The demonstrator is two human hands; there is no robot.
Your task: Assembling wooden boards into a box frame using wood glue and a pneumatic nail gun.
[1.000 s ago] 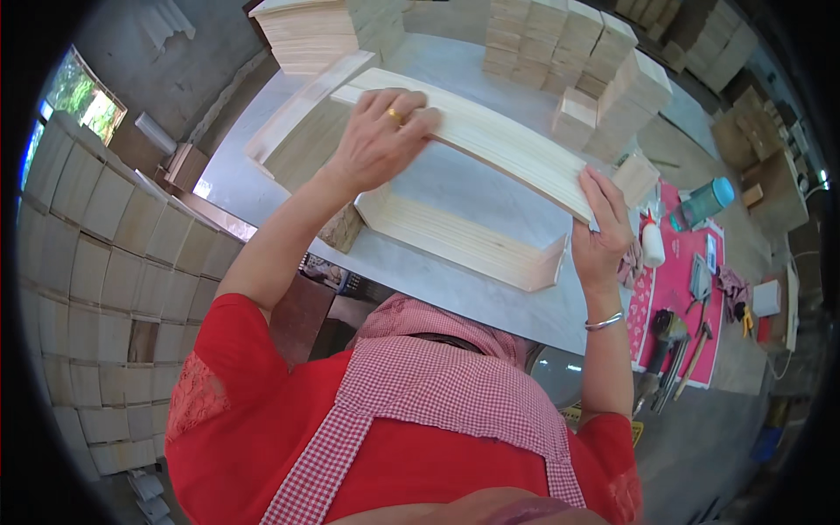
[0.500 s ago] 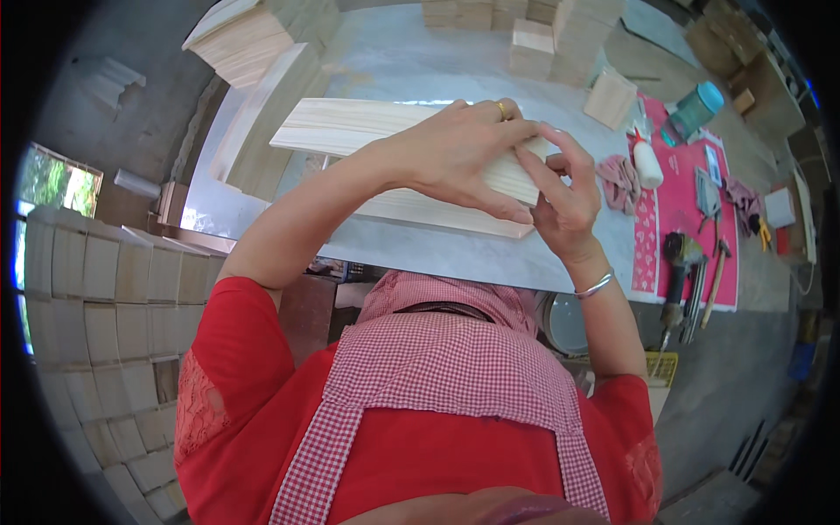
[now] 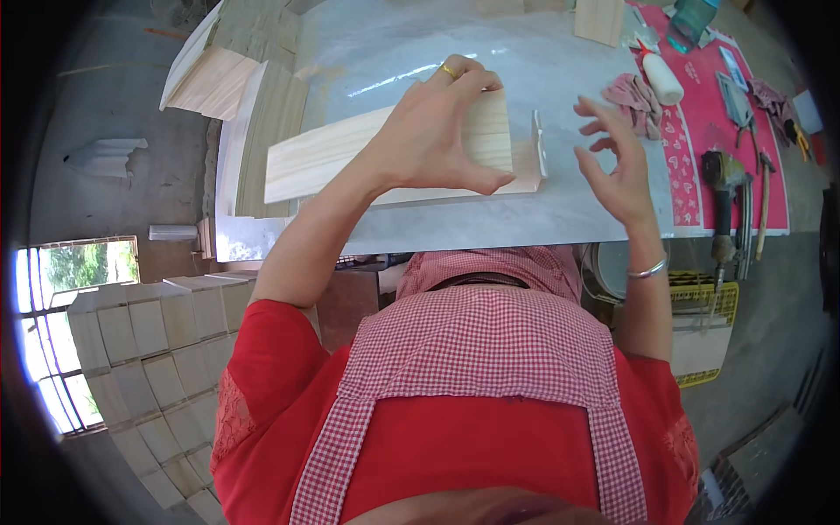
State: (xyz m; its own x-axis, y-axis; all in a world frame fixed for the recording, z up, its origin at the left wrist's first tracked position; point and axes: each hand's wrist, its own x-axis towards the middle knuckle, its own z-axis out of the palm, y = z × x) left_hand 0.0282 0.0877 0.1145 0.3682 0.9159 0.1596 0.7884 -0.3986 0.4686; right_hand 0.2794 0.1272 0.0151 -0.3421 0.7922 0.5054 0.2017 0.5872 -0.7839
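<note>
A pale wooden board [image 3: 328, 153] lies at a slant over the table, on top of another wooden board [image 3: 525, 166] whose right end carries a white strip along its edge. My left hand [image 3: 437, 131] spans the upper board near its right end, thumb at the near edge and fingers at the far edge. To the right, my right hand [image 3: 619, 166] hovers apart from the boards with its fingers spread and curved, holding nothing. What lies between the two boards is mostly hidden by my left hand and forearm.
Wooden panels [image 3: 267, 136] stand stacked at the left. On the right, a white squeeze bottle [image 3: 663, 80], a pink cloth [image 3: 637, 101], a power drill [image 3: 723, 175] and a hammer [image 3: 764, 201] lie around a pink mat [image 3: 687, 131]. A yellow crate [image 3: 707, 378] sits below the table.
My right hand has let go of the board's right end and moved away to the right, opening. My left hand stays on the board. The whole view has shifted.
</note>
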